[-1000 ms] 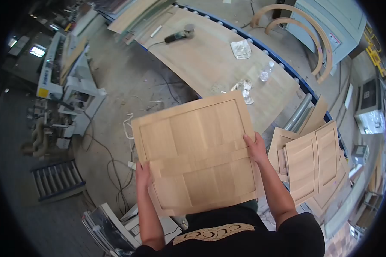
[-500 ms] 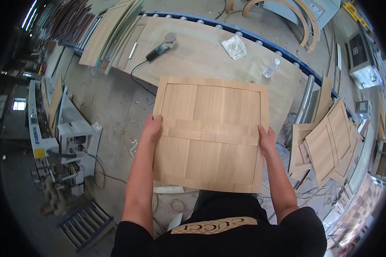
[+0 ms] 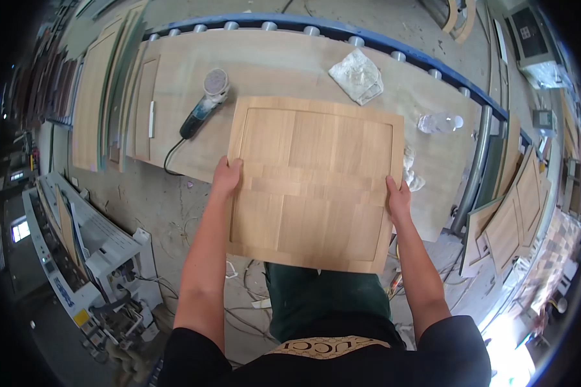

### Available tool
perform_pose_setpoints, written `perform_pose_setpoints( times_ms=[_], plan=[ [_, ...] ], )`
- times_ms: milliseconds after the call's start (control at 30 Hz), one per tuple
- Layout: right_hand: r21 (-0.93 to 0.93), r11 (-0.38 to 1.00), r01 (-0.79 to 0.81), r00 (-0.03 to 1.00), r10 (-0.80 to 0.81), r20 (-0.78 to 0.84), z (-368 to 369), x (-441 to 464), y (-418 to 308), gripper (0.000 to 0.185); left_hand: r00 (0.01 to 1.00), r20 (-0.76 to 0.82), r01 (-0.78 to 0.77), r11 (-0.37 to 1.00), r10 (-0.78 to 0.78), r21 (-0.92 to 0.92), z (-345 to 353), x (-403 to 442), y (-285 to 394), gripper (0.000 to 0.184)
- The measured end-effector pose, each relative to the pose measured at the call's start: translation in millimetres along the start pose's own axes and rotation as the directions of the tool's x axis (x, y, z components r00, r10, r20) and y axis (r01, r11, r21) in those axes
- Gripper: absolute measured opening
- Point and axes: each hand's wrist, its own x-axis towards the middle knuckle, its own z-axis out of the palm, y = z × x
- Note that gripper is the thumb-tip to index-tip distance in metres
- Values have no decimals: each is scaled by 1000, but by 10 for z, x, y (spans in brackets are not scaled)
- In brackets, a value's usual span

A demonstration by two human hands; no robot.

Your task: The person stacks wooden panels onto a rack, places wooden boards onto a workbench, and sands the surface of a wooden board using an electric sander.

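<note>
Both hands carry a light wooden cabinet door panel [image 3: 313, 184] with a raised frame and a middle rail. My left hand [image 3: 226, 177] is closed on its left edge, thumb on the face. On the right edge my right hand [image 3: 398, 197] grips it the same way, the fingers behind hidden. The panel is tilted in front of my body, its far part covering some of the wooden table board [image 3: 284, 71]. Beyond its upper left corner lies a corded sander [image 3: 204, 103]. A folded white cloth [image 3: 357, 77] and a clear plastic bottle [image 3: 439, 122] are past its upper right.
A blue roller conveyor [image 3: 329, 32] runs behind the board. Several panels [image 3: 100, 97] lean at the left, and door frames [image 3: 507, 213] stand at the right. A white machine [image 3: 103, 251] is at the lower left. Cables [image 3: 245, 316] lie on the floor.
My view has come nearer to the table, with the panel now over its near side. The bottle, upright before, now lies on its side. Both hands keep their hold.
</note>
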Motion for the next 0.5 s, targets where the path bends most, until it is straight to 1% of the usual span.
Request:
perform_pose_setpoints(
  times_ms=[33,67,100,133,167,200,233,300,333,367,400,433,500],
  plan=[
    [-1,1000,-21,1000,21,-17,84,91,63,53,999,3,-44,999,44,-27,21,204,10,47],
    [-42,999,11,998,-14,-55,147,187,130,54,996,8,-89,994,89,-56,58,358,21,46],
    [-85,995,42,994,-50,-93,176,269,187,55,995,35,-89,995,90,-46,95,482,27,46],
    [-84,996,24,993,-34,-117,230,293,141,55,993,33,-111,988,116,-109,119,611,49,44],
    [-102,995,19,992,-32,-122,308,287,51,49,990,28,-133,976,140,-172,137,717,79,43],
    [-120,993,15,992,-30,-123,372,272,-48,43,989,49,-134,978,143,-162,152,793,97,43],
    [-116,993,0,990,-17,-140,398,287,-65,43,989,62,-120,979,132,-168,152,858,118,42],
    [-161,987,-30,985,2,-172,473,356,-133,56,987,85,-122,978,138,-171,163,1012,196,41],
    [-157,987,-38,982,8,-188,501,399,-95,56,982,74,-157,973,172,-167,174,1052,211,41],
    [-130,991,-19,975,-10,-223,526,403,-39,53,978,64,-186,969,198,-161,181,1076,199,40],
    [-106,994,4,967,-31,-254,548,422,7,50,977,76,-183,970,197,-159,190,1117,188,40],
    [-107,994,-5,966,-23,-257,560,444,49,50,981,86,-163,975,177,-151,179,1128,193,40],
    [-198,979,51,951,-108,-290,583,454,130,43,983,98,-144,981,157,-129,151,1112,212,40]
  ],
)
